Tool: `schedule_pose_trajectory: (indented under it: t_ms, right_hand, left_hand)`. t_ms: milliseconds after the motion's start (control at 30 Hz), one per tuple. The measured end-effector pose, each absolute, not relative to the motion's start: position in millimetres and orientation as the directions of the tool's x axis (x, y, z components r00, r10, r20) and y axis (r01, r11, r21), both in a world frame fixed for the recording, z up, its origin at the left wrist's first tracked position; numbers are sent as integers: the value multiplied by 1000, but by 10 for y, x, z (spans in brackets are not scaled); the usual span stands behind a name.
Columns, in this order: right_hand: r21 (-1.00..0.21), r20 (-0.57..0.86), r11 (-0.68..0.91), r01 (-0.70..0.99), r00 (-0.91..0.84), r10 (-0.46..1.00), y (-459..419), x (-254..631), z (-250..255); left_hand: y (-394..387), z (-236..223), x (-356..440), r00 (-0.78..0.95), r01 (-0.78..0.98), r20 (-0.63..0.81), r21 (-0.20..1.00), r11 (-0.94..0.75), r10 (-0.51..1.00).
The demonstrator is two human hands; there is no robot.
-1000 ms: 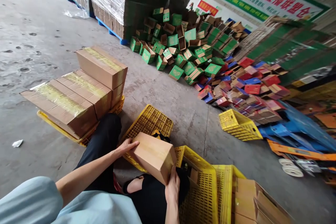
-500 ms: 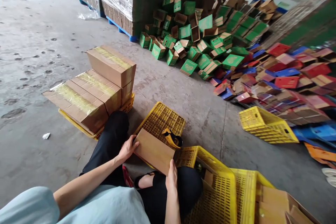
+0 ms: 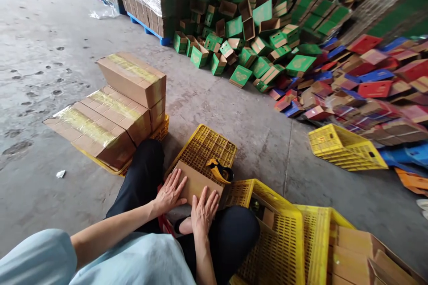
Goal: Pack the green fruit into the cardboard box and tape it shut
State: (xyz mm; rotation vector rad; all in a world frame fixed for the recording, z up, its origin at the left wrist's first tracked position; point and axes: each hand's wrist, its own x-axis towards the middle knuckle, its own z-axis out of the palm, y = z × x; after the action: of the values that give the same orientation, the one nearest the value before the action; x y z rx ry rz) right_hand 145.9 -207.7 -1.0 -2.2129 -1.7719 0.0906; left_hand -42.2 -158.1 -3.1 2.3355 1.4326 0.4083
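Hands, left to right: the left hand [image 3: 171, 193] lies open, fingers spread, on a cardboard carton [image 3: 195, 179]; the right hand [image 3: 203, 211], likewise open and gripping nothing, covers its right part. From where I stand, the carton appears to rest on an upturned yellow crate [image 3: 210, 142]. Just beyond its right end lies what looks like a tape dispenser [image 3: 220, 172]. The step seems to be pressing the upper face flat; the next move would call for keeping the carton steady. Half a second earlier, the hands grip its opposite ends.
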Motion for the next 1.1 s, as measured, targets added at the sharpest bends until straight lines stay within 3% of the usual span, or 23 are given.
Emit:
schedule_pose_trajectory:
  t_ms: [267,467,700,967,1100]
  right_hand:
    - [-256,128,-173,951,210,969,-2041,1488,19]
    - [-261,28,-54,964,64,998,-2039,1199,28]
    - [-237,8,-36,971,39,999,-2109,1270,89]
    - [-249,86,-100,963,125,988,-2202,1392,77]
    - [-297,159,-26,954,77,984,-2038,1247,128]
  left_hand:
    - [-1674,-12,-345,574,714,3,487,-503,819]
    - [-1682,-12,-334,568,720,-6,488,-493,823]
    - [-1580,71,-535,595,690,-49,543,-478,802]
    - [-1597,52,-654,536,730,-83,546,-411,840]
    - [-1602,-9,-616,525,736,-83,545,-402,847]
